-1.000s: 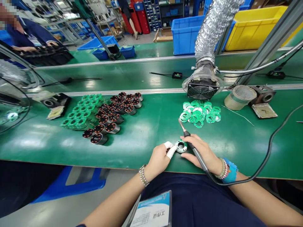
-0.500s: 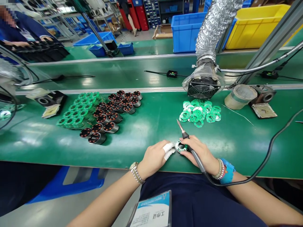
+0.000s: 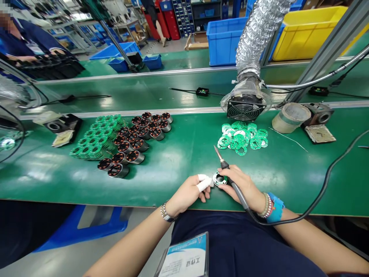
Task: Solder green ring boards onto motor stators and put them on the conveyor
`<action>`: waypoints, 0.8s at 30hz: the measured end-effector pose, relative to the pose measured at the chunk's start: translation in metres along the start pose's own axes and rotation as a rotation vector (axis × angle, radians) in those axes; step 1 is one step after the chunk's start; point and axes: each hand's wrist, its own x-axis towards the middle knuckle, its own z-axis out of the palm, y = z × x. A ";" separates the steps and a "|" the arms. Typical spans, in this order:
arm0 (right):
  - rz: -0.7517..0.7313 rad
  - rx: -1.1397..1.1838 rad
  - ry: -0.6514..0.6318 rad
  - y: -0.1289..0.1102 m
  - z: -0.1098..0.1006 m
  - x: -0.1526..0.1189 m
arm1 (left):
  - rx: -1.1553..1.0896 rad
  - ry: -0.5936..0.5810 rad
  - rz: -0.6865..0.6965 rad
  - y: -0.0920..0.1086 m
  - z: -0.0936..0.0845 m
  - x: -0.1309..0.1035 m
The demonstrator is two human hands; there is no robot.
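Note:
My right hand (image 3: 243, 187) has its thumb and fingertips round a ring-shaped green and white circuit board (image 3: 220, 179), with a soldering iron (image 3: 238, 192) lying across the same hand, tip pointing up and left. My left hand (image 3: 191, 191), two fingers wrapped in white, is pinched at the left edge of the board; whether it grips the edge or a small part cannot be made out. Loose green ring boards (image 3: 241, 136) lie in a pile beyond the hands. To the left stand rows of motor stators with copper windings (image 3: 135, 156) beside stacked green boards (image 3: 93, 139).
A fume fan (image 3: 245, 109) on a silver duct hangs behind the pile. At the right are a round tub (image 3: 291, 117) and an iron stand (image 3: 319, 121). The iron's black cable (image 3: 324, 192) curves over my right forearm. Another person works at the far left.
My left hand has turned slightly, its lower fingers now curled into view below the wrapped ones. My right hand keeps the board and iron nearly in place. The view has shifted slightly.

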 end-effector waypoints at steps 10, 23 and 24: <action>-0.012 0.005 0.004 0.001 0.001 0.000 | 0.817 0.206 0.731 -0.007 -0.020 0.000; -0.028 0.007 0.000 0.001 0.000 0.001 | 0.329 0.118 0.347 0.003 -0.001 0.012; -0.030 0.007 0.000 0.001 0.000 0.001 | 0.174 0.103 0.277 0.002 0.002 0.013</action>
